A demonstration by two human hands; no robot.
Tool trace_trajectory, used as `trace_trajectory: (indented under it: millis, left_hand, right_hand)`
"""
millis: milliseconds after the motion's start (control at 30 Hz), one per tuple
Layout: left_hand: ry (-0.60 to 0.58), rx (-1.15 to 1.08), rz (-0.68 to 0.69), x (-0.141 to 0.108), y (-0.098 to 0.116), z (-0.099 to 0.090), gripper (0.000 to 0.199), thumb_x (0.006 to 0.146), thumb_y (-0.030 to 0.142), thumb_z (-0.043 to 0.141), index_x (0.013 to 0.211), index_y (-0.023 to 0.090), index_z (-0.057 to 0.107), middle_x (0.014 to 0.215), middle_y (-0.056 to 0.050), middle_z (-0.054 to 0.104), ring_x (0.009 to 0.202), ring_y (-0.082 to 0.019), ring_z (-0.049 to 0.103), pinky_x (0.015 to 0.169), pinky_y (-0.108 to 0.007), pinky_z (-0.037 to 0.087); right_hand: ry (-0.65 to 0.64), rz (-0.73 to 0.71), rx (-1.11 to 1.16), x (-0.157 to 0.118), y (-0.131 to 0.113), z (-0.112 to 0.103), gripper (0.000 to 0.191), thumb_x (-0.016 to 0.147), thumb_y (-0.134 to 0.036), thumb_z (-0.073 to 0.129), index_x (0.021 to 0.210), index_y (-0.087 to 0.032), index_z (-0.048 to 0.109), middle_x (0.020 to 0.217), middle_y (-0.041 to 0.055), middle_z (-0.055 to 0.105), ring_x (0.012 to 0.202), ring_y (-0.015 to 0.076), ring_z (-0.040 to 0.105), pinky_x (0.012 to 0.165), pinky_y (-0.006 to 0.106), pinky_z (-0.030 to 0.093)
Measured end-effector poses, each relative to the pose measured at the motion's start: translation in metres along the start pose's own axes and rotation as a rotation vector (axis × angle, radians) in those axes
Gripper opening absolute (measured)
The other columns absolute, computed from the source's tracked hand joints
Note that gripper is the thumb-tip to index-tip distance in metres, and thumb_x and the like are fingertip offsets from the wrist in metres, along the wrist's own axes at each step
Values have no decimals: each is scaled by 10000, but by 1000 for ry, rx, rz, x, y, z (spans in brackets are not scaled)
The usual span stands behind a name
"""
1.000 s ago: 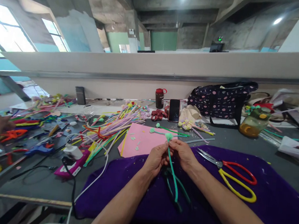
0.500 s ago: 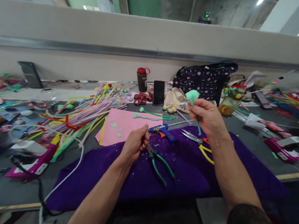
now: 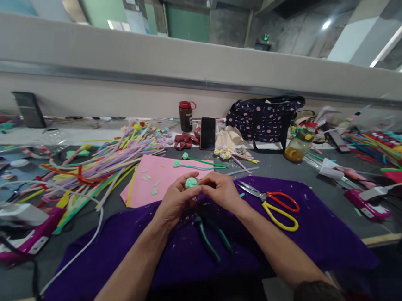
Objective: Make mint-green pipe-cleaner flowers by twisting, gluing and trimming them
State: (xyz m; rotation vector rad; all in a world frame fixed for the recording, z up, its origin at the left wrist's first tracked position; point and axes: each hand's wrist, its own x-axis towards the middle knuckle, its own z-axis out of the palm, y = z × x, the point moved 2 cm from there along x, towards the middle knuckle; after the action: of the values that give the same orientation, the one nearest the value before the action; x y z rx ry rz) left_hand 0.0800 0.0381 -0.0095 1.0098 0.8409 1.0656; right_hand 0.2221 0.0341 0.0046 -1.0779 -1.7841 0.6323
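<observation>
A mint-green fuzzy pipe-cleaner flower [image 3: 191, 182] is held up between my two hands, its rounded head showing and its stem hidden. My left hand [image 3: 177, 198] closes around the head from the left with thumb and fingers. From the right, my right hand [image 3: 223, 190] pinches at the flower's edge. Below them, pliers with dark green handles [image 3: 211, 241] lie on the purple cloth [image 3: 117, 246]. Scissors with one red and one yellow handle [image 3: 265, 200] rest on the cloth to the right. The blue glue gun is hidden behind my hands.
Two green pipe-cleaner stems with small heads [image 3: 199, 166] lie across a pink sheet [image 3: 147, 165]. Many coloured pipe cleaners [image 3: 116, 162] spread to the left. A phone [image 3: 208, 135], a red-lidded bottle [image 3: 186, 117] and a dark patterned bag [image 3: 259, 120] stand behind. Power strips [image 3: 23, 243] sit at left and right.
My right hand has brought the flower down and left to my left hand, which now closes on its head. The scissors have come into full view.
</observation>
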Motion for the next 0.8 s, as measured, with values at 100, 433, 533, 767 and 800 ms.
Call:
trace_trajectory:
  millis: [100, 433, 533, 767, 800]
  left_hand:
    - [15, -27, 29, 0, 1, 0, 449, 661, 264, 684, 1077, 158, 555, 848, -36, 594, 570, -72, 524, 428, -153, 385]
    - [36, 90, -10, -1, -1, -1, 372, 654, 301, 685, 991, 158, 618, 766, -32, 619, 508, -72, 523, 406, -158, 357]
    - [26, 107, -39, 0, -3, -3, 300, 652, 297, 684, 907, 146, 636, 687, -22, 610, 508, -88, 544, 405, -163, 357]
    - [22, 69, -39, -2, 1, 0, 298, 635, 292, 698, 878, 134, 631, 670, -28, 620, 536, -111, 571, 414, -170, 383]
    - [27, 79, -33, -2, 2, 0, 300, 632, 294, 701, 878, 136, 633, 682, -29, 622, 545, -112, 575, 421, -171, 390]
  right_hand:
    - [-9, -37, -55, -3, 4, -2, 95, 757, -208, 582, 695, -178, 647, 665, 4, 600, 616, 119, 527, 580, 222, 377]
    - [-51, -99, -139, -9, 10, -8, 111, 747, -147, 573, 725, -200, 668, 689, 17, 620, 666, 141, 553, 627, 247, 390]
    - [-44, -98, -129, -10, 11, -9, 113, 743, -145, 572, 724, -200, 669, 682, 17, 621, 657, 140, 554, 622, 249, 389]
    - [-37, -86, -92, -9, 10, -10, 99, 740, -205, 602, 785, -212, 690, 717, 26, 641, 678, 150, 568, 634, 257, 399]
    - [-36, -85, -90, -9, 10, -10, 103, 746, -212, 599, 790, -214, 693, 720, 26, 644, 678, 149, 571, 636, 256, 401]
